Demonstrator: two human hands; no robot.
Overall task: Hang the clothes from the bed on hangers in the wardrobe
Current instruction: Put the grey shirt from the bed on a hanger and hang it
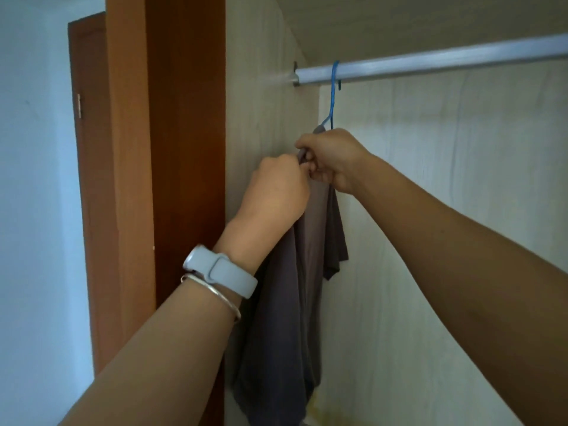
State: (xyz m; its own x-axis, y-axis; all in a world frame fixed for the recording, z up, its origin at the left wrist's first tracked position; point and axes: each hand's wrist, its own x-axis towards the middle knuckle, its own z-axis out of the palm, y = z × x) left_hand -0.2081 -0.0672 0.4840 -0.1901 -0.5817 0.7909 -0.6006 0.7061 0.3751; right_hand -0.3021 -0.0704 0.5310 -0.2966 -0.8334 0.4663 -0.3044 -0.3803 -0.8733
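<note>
A grey-brown T-shirt point(289, 302) hangs from a blue hanger point(332, 96) whose hook sits over the metal wardrobe rail point(445, 61) near its left end. My left hand point(276, 189), with a watch and a bangle on the wrist, grips the shirt's top edge from the left. My right hand point(330, 159) pinches the same edge of fabric just below the hanger's neck. Both hands meet at the shirt's shoulder and hide the hanger's arms.
The wardrobe's pale left side wall point(261, 103) is close behind the shirt. A brown wooden wardrobe panel point(184, 149) and a door frame point(92, 179) stand to the left. To the right of the hanger the rail carries nothing in view.
</note>
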